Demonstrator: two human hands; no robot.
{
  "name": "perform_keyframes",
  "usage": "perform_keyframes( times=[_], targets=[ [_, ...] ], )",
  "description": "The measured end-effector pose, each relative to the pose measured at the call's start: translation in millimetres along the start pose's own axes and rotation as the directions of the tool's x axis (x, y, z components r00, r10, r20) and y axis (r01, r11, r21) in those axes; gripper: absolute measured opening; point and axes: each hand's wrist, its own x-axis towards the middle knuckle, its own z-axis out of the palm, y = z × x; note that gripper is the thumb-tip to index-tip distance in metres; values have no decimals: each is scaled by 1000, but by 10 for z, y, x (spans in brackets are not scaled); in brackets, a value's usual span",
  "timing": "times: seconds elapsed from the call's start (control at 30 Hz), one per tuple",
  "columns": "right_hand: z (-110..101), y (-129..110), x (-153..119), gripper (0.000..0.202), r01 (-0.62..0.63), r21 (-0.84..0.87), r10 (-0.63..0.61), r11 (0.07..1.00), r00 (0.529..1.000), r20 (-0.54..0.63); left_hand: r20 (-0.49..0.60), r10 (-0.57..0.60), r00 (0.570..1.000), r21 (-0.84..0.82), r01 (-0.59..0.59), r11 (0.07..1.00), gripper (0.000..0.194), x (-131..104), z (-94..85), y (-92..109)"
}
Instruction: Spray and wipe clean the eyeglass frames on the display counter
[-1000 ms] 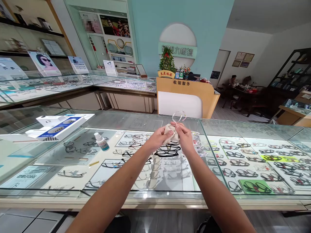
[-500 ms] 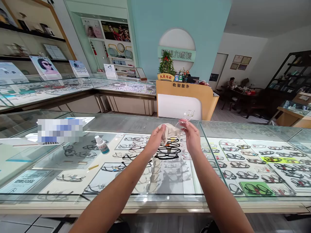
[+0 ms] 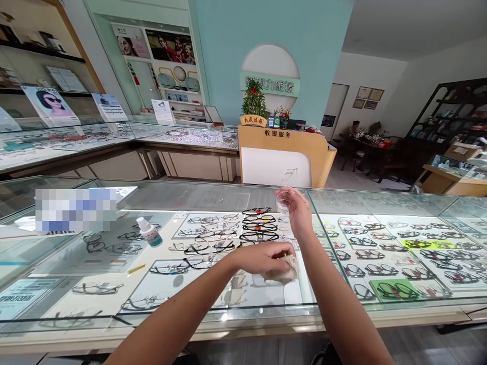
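Observation:
My left hand [image 3: 264,257] is closed on a crumpled beige cloth [image 3: 283,271], low over the glass top of the display case [image 3: 198,190]. Higher and a little to the right, my right hand [image 3: 299,210] pinches a pair of clear, thin-framed glasses [image 3: 289,177] held upright, one lens above the other. Cloth and glasses are apart. A white spray bottle [image 3: 150,233] with a blue label stands on the glass to the left. Rows of dark-framed glasses [image 3: 259,223] lie inside the case beneath my hands.
Pixelated papers [image 3: 76,210] lie on the case at the left, and a small yellow stick [image 3: 136,268] is near the bottle. Beyond the case stands a wooden counter [image 3: 319,152] with a plant [image 3: 254,101]. People sit at a table [image 3: 369,139] far right.
My left hand has moved down and nearer with the cloth, away from the glasses. My right hand still holds the glasses, now more upright. The view has shifted slightly to the right.

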Motion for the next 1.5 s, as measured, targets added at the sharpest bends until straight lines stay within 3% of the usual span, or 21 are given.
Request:
perform_keyframes(
  times=[0.1, 0.27, 0.37, 0.43, 0.47, 0.5, 0.53, 0.57, 0.6, 0.63, 0.67, 0.7, 0.77, 0.87, 1.07, 1.2, 1.3, 1.4, 1.5],
  targets=[
    [1, 8, -9, 27, -16, -48, 18, 999, 999, 35, 62, 87, 994, 119, -94, 988, 27, 97, 73, -54],
    [9, 3, -25, 29, 7, -156, 5, 988, 997, 74, 52, 38, 998, 138, -45, 989, 34, 162, 165, -126],
    [-3, -15, -24, 31, 55, -214, -39, 975, 996, 76, -35, 73, 997, 87, -69, 994, 25, 133, 123, -107],
    [-16, -31, -20, 32, 89, -275, -73, 957, 995, 68, -218, 80, 973, 90, -62, 994, 29, 90, 35, -94],
    [-22, -39, -18, 32, 102, -305, -84, 947, 994, 69, -364, 91, 927, 106, -56, 993, 35, 64, -23, -95],
    [-28, -47, -16, 32, 109, -330, -89, 938, 993, 76, -531, 119, 839, 139, -53, 989, 39, 37, -85, -100],
    [-31, -54, -15, 31, 115, -348, -89, 930, 992, 89, -690, 169, 704, 192, -47, 980, 41, 10, -150, -111],
    [-33, -62, -16, 31, 121, -360, -87, 925, 990, 110, -809, 238, 538, 263, -32, 964, 37, -15, -212, -125],
    [-32, -69, -19, 30, 126, -367, -81, 922, 987, 137, -872, 319, 371, 342, -3, 940, 30, -38, -270, -141],
    [-29, -78, -24, 30, 129, -371, -72, 919, 984, 165, -886, 398, 238, 418, 37, 908, 22, -58, -321, -157],
    [-23, -87, -31, 29, 129, -377, -58, 917, 979, 195, -870, 467, 159, 482, 76, 873, 27, -73, -363, -172],
    [-17, -97, -39, 29, 125, -384, -40, 915, 974, 224, -847, 516, 131, 529, 107, 842, 45, -84, -396, -187],
    [-6, -116, -54, 30, 110, -401, 4, 909, 963, 271, -812, 560, 166, 581, 140, 801, 72, -95, -438, -215],
    [-3, -131, -62, 31, 81, -426, 65, 901, 946, 318, -770, 593, 235, 631, 148, 762, 71, -96, -464, -256],
    [-40, -123, -44, 32, 56, -425, 111, 903, 927, 358, -765, 593, 251, 634, 133, 762, 65, -104, -480, -287],
    [-47, -119, -43, 31, 108, -460, 65, 881, 937, 344, -775, 582, 245, 621, 124, 774, 58, -104, -477, -262],
    [-48, -111, -47, 26, 209, -484, -104, 850, 967, 234, -802, 565, 194, 591, 114, 799, 57, -103, -479, -245],
    [-56, -77, -55, 27, 303, -526, -309, 794, 948, 79, -855, 513, 80, 519, 123, 846, 57, -107, -489, -239],
    [-53, 3, -78, 30, 329, -587, -398, 740, 917, 13, -892, 451, -33, 443, 128, 887, 57, -110, -507, -258]
  ],
)
